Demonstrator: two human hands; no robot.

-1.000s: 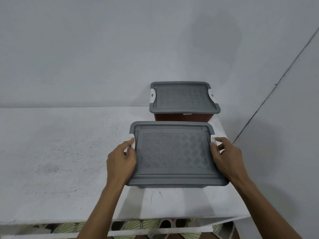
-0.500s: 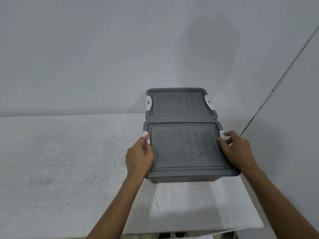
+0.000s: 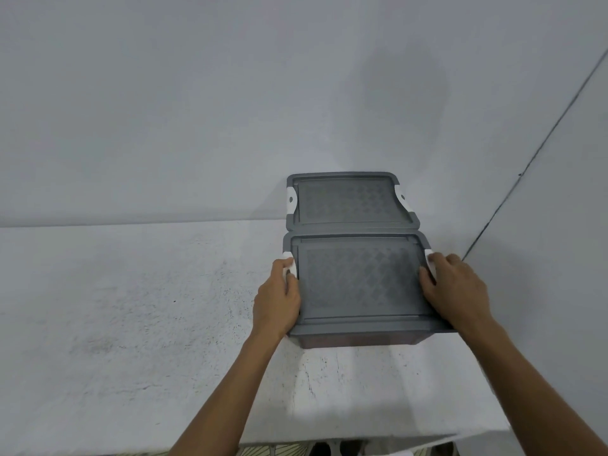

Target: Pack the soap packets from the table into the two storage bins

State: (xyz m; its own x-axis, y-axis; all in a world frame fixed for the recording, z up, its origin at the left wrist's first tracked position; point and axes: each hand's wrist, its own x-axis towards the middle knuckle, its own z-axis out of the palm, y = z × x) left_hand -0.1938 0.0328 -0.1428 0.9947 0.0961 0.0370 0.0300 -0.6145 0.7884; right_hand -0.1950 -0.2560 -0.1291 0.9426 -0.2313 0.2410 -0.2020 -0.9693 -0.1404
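Observation:
Two storage bins with grey patterned lids and white side latches stand on the white table [image 3: 131, 324], one behind the other at its right end. The near bin [image 3: 358, 281] has its lid on, and its back edge touches the far bin [image 3: 350, 200], which stands against the wall. My left hand [image 3: 278, 297] grips the near bin's left side at the white latch. My right hand [image 3: 455, 291] grips its right side at the other latch. No soap packets are in sight; the lids hide what is inside.
A grey wall runs behind the table, and a second wall [image 3: 559, 258] closes in on the right, just past the bins. The table's front edge [image 3: 329, 445] lies near the bottom, with patterned floor below it.
Both hands have pushed the near bin away from me across the table until it met the far bin. The far bin stayed put.

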